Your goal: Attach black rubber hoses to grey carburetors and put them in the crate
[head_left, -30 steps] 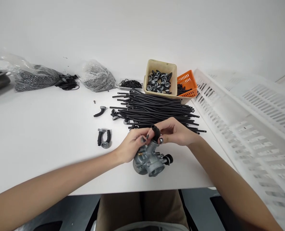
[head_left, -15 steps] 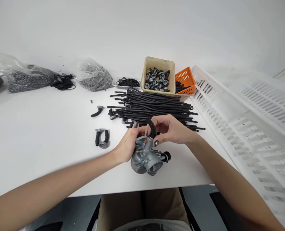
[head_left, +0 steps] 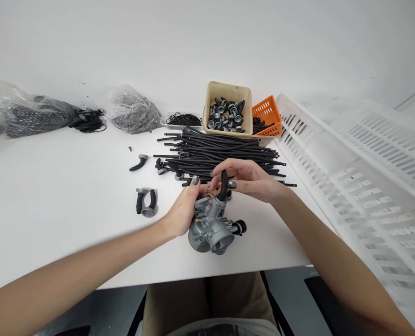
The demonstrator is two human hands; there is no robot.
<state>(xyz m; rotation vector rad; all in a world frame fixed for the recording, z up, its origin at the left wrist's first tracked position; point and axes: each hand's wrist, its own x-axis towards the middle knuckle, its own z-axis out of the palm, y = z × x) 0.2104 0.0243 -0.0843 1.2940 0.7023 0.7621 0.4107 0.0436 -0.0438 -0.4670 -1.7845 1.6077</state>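
A grey metal carburetor (head_left: 210, 228) is held over the front of the table, its round opening facing me. My left hand (head_left: 184, 205) grips it from the left side, thumb up, with its other fingers hidden behind the body. On top of the carburetor's upright neck sits a curved black rubber boot (head_left: 223, 186). My right hand (head_left: 247, 179) is closed around this boot, thumb on its right side and index finger arched over to its left. A black ribbed fitting (head_left: 240, 227) sticks out of the carburetor's right side.
Behind the hands lies a pile of black rubber hoses (head_left: 221, 149). A cream bin (head_left: 228, 88) of capped boots and an orange basket (head_left: 272, 112) stand beyond. Loose boots (head_left: 148, 211) lie left. A white crate (head_left: 361, 177) lines the right side; plastic bags (head_left: 133, 109) sit at the back.
My right thumb has moved up from the boot's base to its upper part, and the fingers have shifted around it. The boot looks more upright. My left hand keeps its hold.
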